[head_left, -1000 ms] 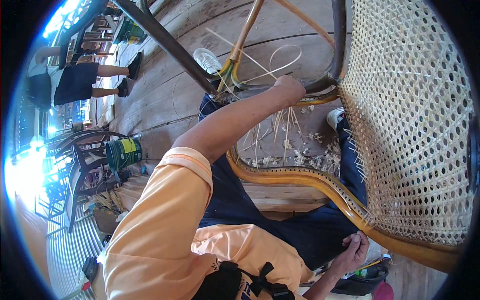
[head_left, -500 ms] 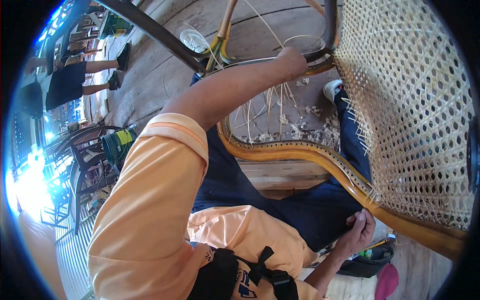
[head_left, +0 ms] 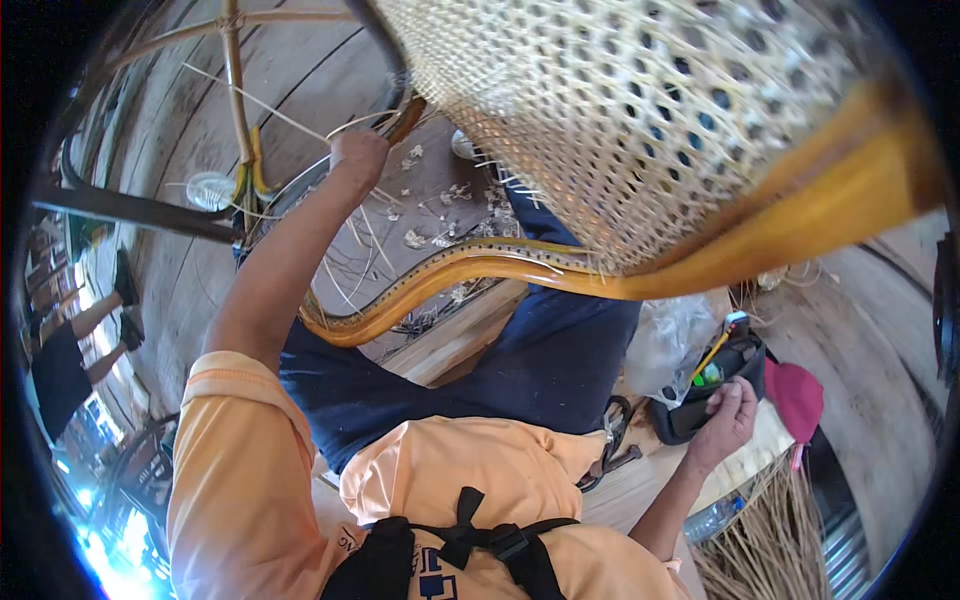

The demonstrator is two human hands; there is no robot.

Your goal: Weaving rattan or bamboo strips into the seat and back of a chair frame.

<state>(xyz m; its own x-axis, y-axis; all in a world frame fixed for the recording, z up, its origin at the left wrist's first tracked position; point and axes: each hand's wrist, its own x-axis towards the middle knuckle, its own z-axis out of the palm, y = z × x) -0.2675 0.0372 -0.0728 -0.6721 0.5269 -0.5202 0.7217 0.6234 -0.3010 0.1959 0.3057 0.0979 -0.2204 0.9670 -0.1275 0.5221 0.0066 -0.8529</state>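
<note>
A brown-yellow wooden chair frame (head_left: 465, 268) lies across my lap, with a row of small holes along its curved rail. Woven cane webbing (head_left: 590, 120) covers the section at the upper right, its cut ends sticking out along one edge. My left hand (head_left: 360, 160) is closed on the far rail of the frame, its fingertips hidden, with loose pale cane strands around it. At the lower right my right hand (head_left: 732, 412) is over the edge of an open black pouch (head_left: 680, 422). Its fingers are curled together, and anything between them is hidden.
A clear plastic bag (head_left: 668, 340) leans by the pouch, and a dark red cap (head_left: 795, 398) lies beyond it. Nearer are a bundle of cane strips (head_left: 770, 540) and a plastic bottle (head_left: 715, 518). Cane scraps (head_left: 440, 215) litter the wooden floor. Another person (head_left: 60, 370) stands far left.
My right hand has moved away from the frame's rail to the black pouch. The view has turned right, so the chair appears shifted left. My left hand stays on the far rail.
</note>
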